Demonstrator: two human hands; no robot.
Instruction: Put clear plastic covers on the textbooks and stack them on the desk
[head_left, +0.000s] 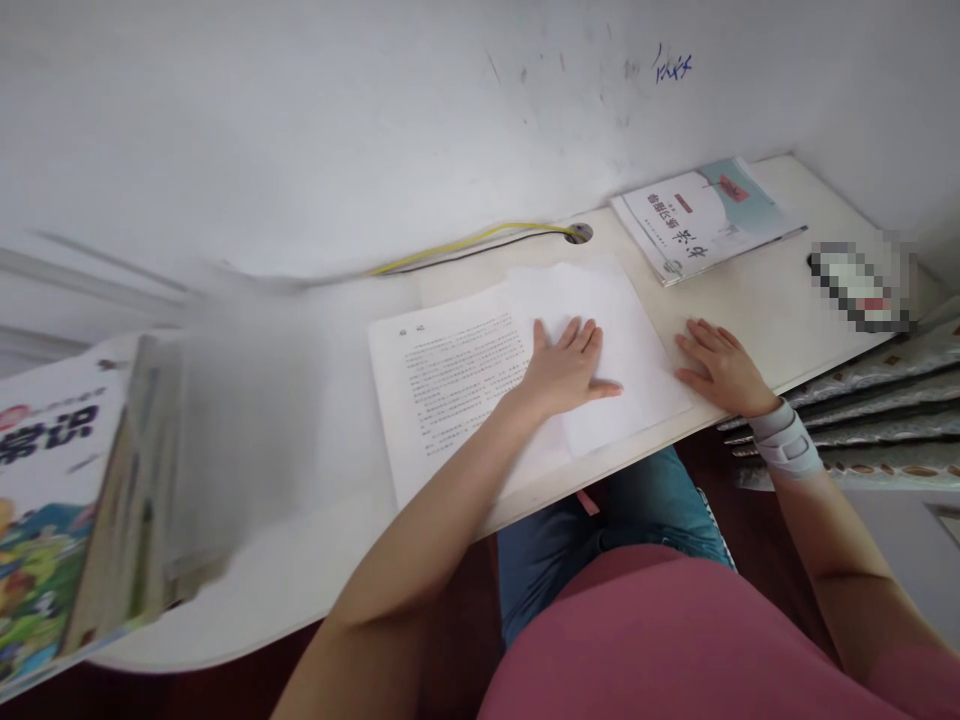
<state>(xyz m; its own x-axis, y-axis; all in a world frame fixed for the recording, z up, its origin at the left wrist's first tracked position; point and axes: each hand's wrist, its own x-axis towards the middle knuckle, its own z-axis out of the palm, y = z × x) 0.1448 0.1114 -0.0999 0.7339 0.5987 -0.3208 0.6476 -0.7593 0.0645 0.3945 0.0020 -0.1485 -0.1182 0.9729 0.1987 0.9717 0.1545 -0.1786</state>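
Note:
An open book [457,385] lies on the white desk [337,520], with lines of print on its left page. Over its right side lies a blank white sheet [626,320]. My left hand [566,370] rests flat on this sheet near the middle of the book, fingers spread and holding nothing. Just past the sheet's right edge, my right hand [720,370] lies palm down on the desk, fingers slightly apart. A pale band [787,445] is around my right wrist.
A booklet [697,220] lies at the back right, with a pen partly under it. Farther right is a pixelated object [859,290]. A stack of books [60,500] stands at the left. Yellow and black cables [480,240] run along the wall into a desk hole [578,234].

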